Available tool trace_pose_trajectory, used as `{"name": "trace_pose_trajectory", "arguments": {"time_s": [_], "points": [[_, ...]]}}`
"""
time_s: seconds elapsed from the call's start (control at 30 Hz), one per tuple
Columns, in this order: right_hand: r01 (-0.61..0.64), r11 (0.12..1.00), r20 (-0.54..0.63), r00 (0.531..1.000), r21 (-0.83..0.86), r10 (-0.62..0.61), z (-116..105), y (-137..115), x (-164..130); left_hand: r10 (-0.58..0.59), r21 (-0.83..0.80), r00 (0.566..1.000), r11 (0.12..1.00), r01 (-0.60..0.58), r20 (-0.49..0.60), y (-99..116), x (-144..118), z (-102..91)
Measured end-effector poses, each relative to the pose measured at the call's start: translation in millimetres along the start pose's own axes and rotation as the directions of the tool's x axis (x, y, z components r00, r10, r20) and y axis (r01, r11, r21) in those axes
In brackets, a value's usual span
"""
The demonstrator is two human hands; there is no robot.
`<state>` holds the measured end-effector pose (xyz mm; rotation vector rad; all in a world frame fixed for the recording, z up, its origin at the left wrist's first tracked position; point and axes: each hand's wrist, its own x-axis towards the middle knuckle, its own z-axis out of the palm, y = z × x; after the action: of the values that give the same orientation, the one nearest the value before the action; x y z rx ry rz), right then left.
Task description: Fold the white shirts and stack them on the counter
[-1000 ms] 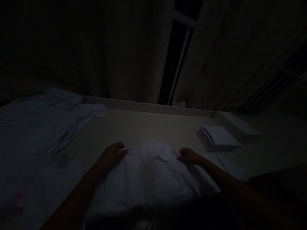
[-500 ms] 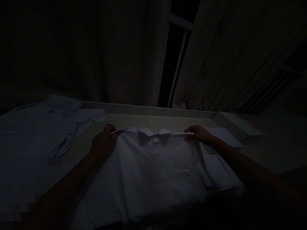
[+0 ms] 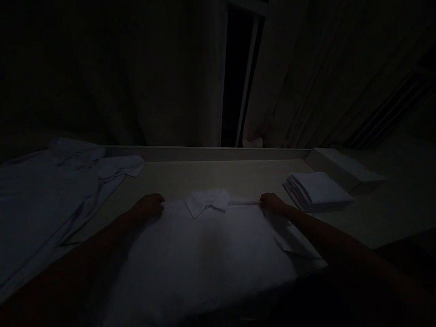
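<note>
You're looking at: two hands, left [image 3: 150, 205], right [image 3: 271, 203]; one white shirt [image 3: 207, 245]; one folded stack [image 3: 316, 190]; one loose garment heap [image 3: 51, 190].

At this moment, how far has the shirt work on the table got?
Done: a stack of folded white pieces sits at the right. In hand: the left hand and right hand grip the shoulders of a white shirt spread flat, collar away from the person, not yet folded. Left: more shirts lie loose on the left of the table.

Shirt [image 3: 211, 254] hem lost in darkness
</note>
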<state>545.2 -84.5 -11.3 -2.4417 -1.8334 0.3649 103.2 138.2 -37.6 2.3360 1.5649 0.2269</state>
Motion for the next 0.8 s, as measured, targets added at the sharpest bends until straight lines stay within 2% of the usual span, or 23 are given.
{"name": "trace_pose_trajectory", "arguments": {"time_s": [0.1, 0.23, 0.33, 0.4, 0.43, 0.47, 0.5, 0.53, 0.6, 0.63, 0.7, 0.8], "points": [[-0.013, 0.996, -0.058, 0.998, -0.083, 0.009, -17.2, 7.4, 7.3, 0.024, 0.067, 1.0, 0.997, -0.025, 0.019, 2.8, 9.1, -15.7], [-0.047, 0.985, -0.18, 0.984, -0.164, 0.017, -61.1, 2.2, 30.2, 0.02, 0.116, 0.989, 0.993, -0.003, -0.145, 23.5, 23.2, -35.0], [-0.082, 0.973, -0.265, 0.964, -0.217, 0.022, -73.0, -17.6, 33.8, 0.003, 0.169, 0.958, 0.985, 0.048, -0.287, 47.9, 25.5, -40.3], [-0.011, 0.967, -0.298, 0.952, -0.255, -0.068, -56.5, -38.6, 20.2, 0.033, 0.2, 0.93, 0.979, 0.044, -0.366, 67.6, 11.7, -33.2], [0.07, 0.961, -0.292, 0.945, -0.269, -0.151, -40.8, -50.2, 8.7, 0.066, 0.206, 0.923, 0.978, 0.015, -0.379, 78.1, -1.6, -25.0], [0.203, 0.946, -0.222, 0.94, -0.254, -0.261, -21.5, -61.8, -4.9, 0.108, 0.201, 0.918, 0.979, -0.032, -0.382, 88.5, -18.9, -13.4], [0.324, 0.923, -0.142, 0.923, -0.21, -0.356, -0.3, -72.7, -19.6, 0.166, 0.188, 0.921, 0.977, -0.104, -0.353, 98.5, -39.6, 1.1], [0.376, 0.914, -0.107, 0.913, -0.15, -0.393, 21.0, -82.5, -34.4, 0.234, 0.172, 0.936, 0.966, -0.193, -0.264, 107.3, -62.6, 17.6], [0.378, 0.924, -0.097, 0.919, -0.062, -0.382, 57.2, -97.5, -61.3, 0.334, 0.158, 0.937, 0.935, -0.317, -0.097, 120.0, -109.5, 51.6], [0.356, 0.934, -0.103, 0.928, -0.033, -0.358, 70.0, -102.4, -72.5, 0.344, 0.166, 0.938, 0.928, -0.333, -0.047, 123.4, -130.8, 66.5], [0.322, 0.947, -0.11, 0.941, -0.001, -0.32, 84.5, -107.6, -91.0, 0.295, 0.196, 0.955, 0.938, -0.287, -0.013, 124.4, -165.6, 87.9], [0.33, 0.944, -0.105, 0.939, 0.015, -0.327, 89.3, -106.7, -116.5, 0.261, 0.225, 0.965, 0.942, -0.248, -0.031, 119.0, -198.8, 99.9]]}}
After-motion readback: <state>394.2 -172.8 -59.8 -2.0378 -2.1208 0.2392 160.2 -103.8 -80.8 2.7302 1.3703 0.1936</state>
